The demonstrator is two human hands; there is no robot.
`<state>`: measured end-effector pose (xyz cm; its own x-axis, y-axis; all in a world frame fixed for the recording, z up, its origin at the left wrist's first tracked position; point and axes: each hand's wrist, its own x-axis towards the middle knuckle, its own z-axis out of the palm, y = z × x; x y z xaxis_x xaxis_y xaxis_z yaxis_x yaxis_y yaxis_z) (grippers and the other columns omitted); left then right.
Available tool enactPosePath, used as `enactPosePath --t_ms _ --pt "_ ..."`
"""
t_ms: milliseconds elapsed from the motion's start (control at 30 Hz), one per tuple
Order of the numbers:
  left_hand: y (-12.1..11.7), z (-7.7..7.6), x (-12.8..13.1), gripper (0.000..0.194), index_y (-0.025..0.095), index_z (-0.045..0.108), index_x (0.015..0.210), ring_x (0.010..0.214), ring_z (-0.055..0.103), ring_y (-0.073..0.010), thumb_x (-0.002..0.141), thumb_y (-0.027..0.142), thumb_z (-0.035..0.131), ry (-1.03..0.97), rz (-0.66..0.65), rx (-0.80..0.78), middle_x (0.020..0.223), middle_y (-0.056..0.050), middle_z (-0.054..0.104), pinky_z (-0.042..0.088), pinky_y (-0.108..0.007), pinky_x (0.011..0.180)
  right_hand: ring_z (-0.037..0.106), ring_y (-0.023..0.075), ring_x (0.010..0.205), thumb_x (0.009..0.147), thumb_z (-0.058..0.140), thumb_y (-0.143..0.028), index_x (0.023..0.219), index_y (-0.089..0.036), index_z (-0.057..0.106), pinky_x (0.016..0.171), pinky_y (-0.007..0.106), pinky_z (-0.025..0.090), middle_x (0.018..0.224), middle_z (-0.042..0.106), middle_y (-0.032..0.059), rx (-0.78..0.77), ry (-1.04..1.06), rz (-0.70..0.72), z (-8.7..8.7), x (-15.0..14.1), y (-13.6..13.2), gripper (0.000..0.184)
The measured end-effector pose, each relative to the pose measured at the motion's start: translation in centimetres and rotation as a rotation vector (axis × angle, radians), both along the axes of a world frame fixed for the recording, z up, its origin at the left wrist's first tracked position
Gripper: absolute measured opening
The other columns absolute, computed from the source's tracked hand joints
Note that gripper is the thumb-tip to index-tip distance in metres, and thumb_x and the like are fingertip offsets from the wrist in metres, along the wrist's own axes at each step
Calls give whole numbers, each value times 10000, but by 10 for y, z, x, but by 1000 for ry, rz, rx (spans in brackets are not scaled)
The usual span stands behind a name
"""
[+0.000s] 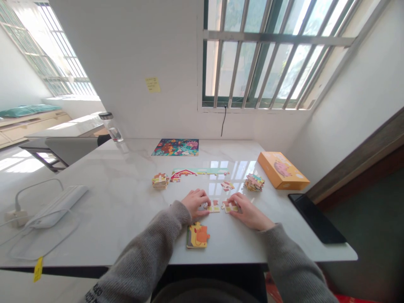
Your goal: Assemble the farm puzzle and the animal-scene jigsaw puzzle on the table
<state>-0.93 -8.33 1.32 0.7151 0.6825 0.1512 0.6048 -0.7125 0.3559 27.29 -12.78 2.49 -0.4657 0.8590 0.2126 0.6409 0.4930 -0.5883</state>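
My left hand (195,203) rests on the table with its fingers curled at the left side of a puzzle piece (214,206). Just right of it, another puzzle piece (226,207) is pinched between the thumb and fingers of my right hand (248,211). A narrow gap separates the two pieces. Closer to me lies a small stack of puzzle pieces (197,235), an orange and yellow one on top. Beyond my hands, a partly joined puzzle strip (202,171) shows a red barn. One loose piece (227,185) lies below its right end.
Stacks of puzzle pieces stand at left (160,181) and right (254,182). An orange box (283,170) and a black phone-like slab (317,218) line the right edge. A colourful picture sheet (176,147) and a bottle (112,127) are at the back; a power strip (59,207) sits left.
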Motion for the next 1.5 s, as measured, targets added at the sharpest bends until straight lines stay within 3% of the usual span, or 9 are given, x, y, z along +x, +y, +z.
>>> enactPosePath --t_ms 100,200,700,933,1100,1333,1500 --pt "-3 0 0 208 248 687 1000 1014 541 -235 833 364 730 4 6 2 1050 -48 601 400 -379 900 580 223 1032 842 658 -201 1237 -243 584 942 387 514 1110 564 74 -4 -21 8 2 -4 -3 404" --pt "-6 2 0 195 257 693 1002 1020 539 -234 844 368 719 6 2 -1 1055 -47 599 392 -381 906 542 240 1114 847 645 -174 1339 -252 530 1015 418 483 1155 524 84 14 -12 34 0 -7 -5 510" --pt "-8 4 0 167 292 719 996 1035 535 -232 849 371 727 -14 10 -29 1067 -35 603 372 -393 932 510 241 1048 925 610 -210 1166 -328 684 979 446 470 1084 549 68 145 -117 43 -5 -15 -5 279" --pt "-8 2 0 172 297 725 1009 1012 533 -225 871 397 704 -11 0 -15 1063 -38 605 381 -386 923 508 262 1116 908 609 -173 1223 -351 672 976 455 455 1170 576 81 204 -150 16 -4 -22 -12 367" --pt "-9 2 0 185 304 738 998 1017 541 -226 862 429 718 -8 -28 -2 1041 -39 613 374 -388 931 510 261 1173 927 607 -211 1182 -341 678 983 458 424 1223 607 69 152 -171 39 1 -26 -17 295" --pt "-12 7 -2 195 283 732 1044 1034 556 -222 930 391 617 -42 -58 -45 1057 -44 662 380 -391 957 536 253 1150 948 591 -247 1117 -325 697 979 450 442 1204 641 63 177 -154 4 -6 -12 -24 215" --pt "-8 6 -9 148 276 732 1007 1023 563 -222 898 315 639 -91 3 3 1032 -41 676 382 -397 943 541 260 1159 971 557 -276 1099 -330 705 1002 476 444 1238 639 59 160 -121 1 -12 9 -30 203"
